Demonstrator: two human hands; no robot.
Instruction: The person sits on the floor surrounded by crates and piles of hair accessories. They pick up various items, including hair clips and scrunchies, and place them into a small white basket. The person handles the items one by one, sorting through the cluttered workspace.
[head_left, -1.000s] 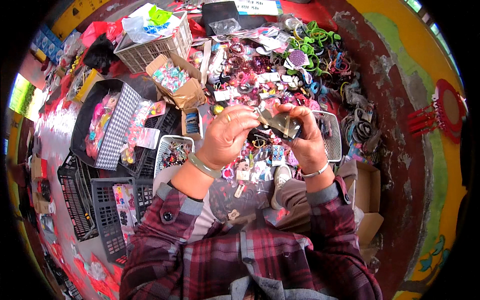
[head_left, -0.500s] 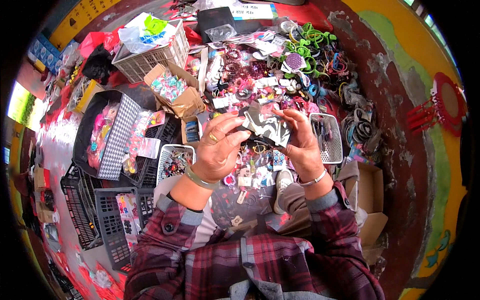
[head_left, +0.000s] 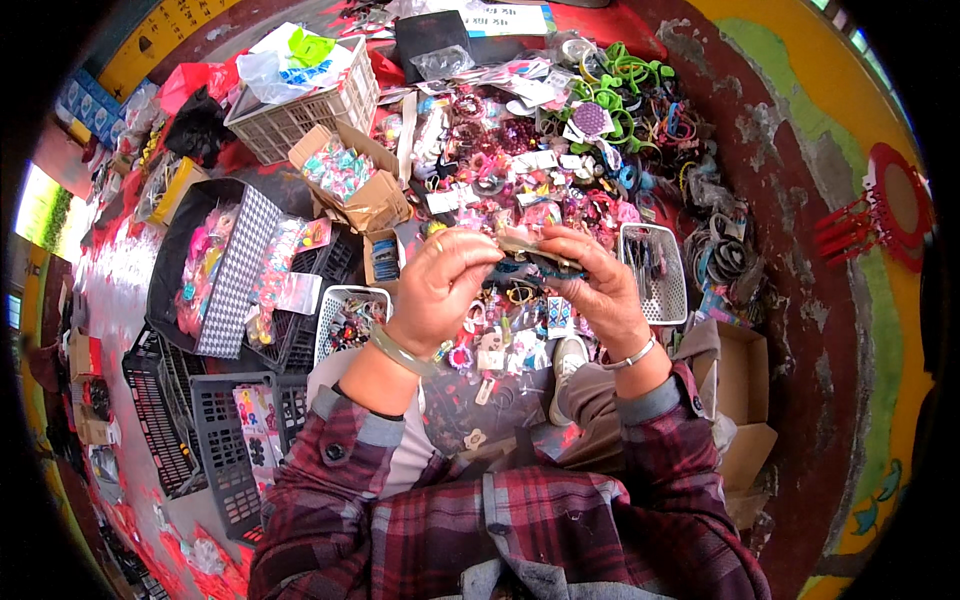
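Observation:
My left hand (head_left: 437, 292) and my right hand (head_left: 603, 290) are raised in front of me, fingers bent. Between them is a flat dark packet with a pale edge (head_left: 532, 266), seen nearly edge-on; its contents cannot be made out. The left fingertips pinch its left end, while the right thumb and fingers grip its right end. Beneath and beyond the hands spreads a dense heap of hair accessories (head_left: 490, 180), mostly pink and red, with small carded pieces among them.
White baskets (head_left: 352, 297) (head_left: 652, 275) flank my hands. At left stand a cardboard box of wrapped pieces (head_left: 375, 205), a black fabric box (head_left: 172, 262) and black crates (head_left: 225, 455). Green headbands (head_left: 630, 75) lie at the far right, and an open cardboard box (head_left: 742, 375) is near my right arm.
The packet has tipped from showing its black-and-white face to nearly edge-on. My left fingers have turned and closed in on its end; the right hand has shifted slightly.

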